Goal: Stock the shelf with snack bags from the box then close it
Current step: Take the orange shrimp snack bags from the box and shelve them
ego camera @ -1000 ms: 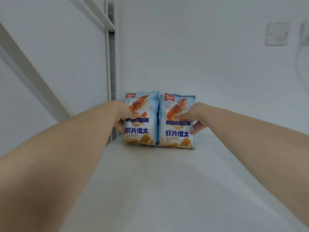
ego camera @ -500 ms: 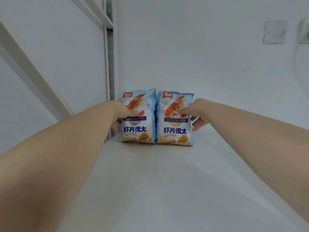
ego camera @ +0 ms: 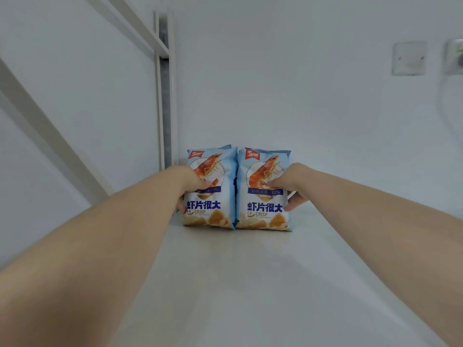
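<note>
While a post point(ego camera: 165, 96) stands just left of the bags, I see my left hand point(ego camera: 190, 182) gripping the left bag point(ego camera: 210, 189) and my right hand point(ego camera: 288, 182) gripping the right bag point(ego camera: 263, 194), both upright on the shelf point(ego camera: 238, 284).

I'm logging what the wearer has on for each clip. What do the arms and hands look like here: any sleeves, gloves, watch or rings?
Both forearms are bare along their whole visible length: no sleeves, no gloves. The left hand and right hand show no watch or wristband at the wrists. No ring shows on the visible fingers, though some are hidden behind the bags.
</note>
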